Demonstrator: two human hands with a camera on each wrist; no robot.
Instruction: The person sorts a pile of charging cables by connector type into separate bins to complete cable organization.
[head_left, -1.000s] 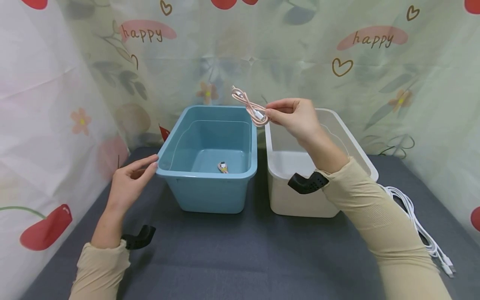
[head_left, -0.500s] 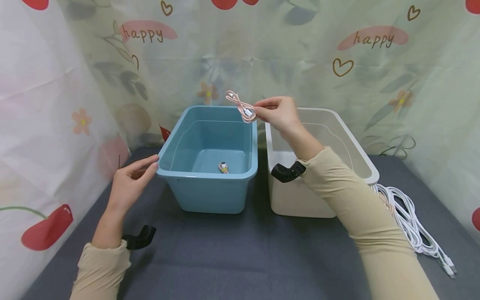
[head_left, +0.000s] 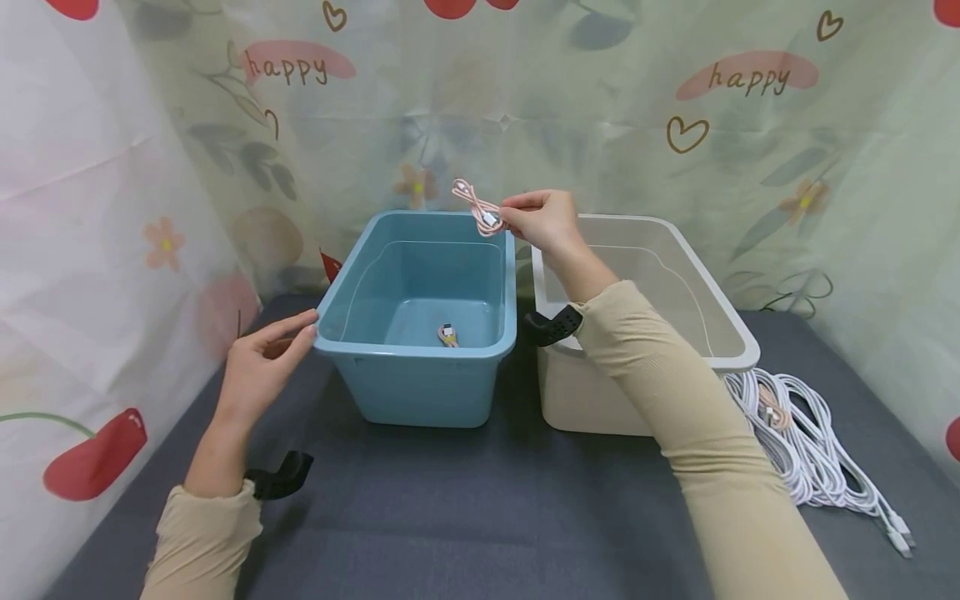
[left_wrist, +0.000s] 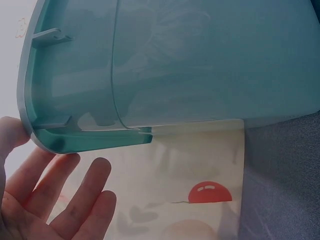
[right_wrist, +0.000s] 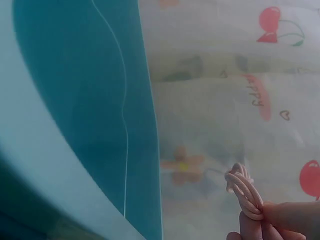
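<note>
In the head view, my right hand (head_left: 545, 219) pinches a coiled pink USB cable (head_left: 477, 206) with pale connectors. It is up above the far right rim of the blue bin (head_left: 416, 352). The right wrist view shows thumb and fingers gripping one end of the loops (right_wrist: 243, 192). My left hand (head_left: 258, 362) touches the blue bin's near left rim corner with thumb and fingertips; the left wrist view shows its fingers (left_wrist: 82, 202) fairly straight and spread. Inside the blue bin lies a small cable with a plug (head_left: 447, 336), partly hidden by the front rim.
A cream bin (head_left: 592, 396) stands right of the blue one, partly covered by my right arm. Several white cables (head_left: 810, 450) and a pink coil (head_left: 775, 410) lie on the dark cloth at far right. A printed curtain (head_left: 510, 83) hangs close behind both bins.
My right hand has moved left with the pink cable, from over the cream bin's left edge to the blue bin's far right rim. My left hand has stayed at the rim corner.
</note>
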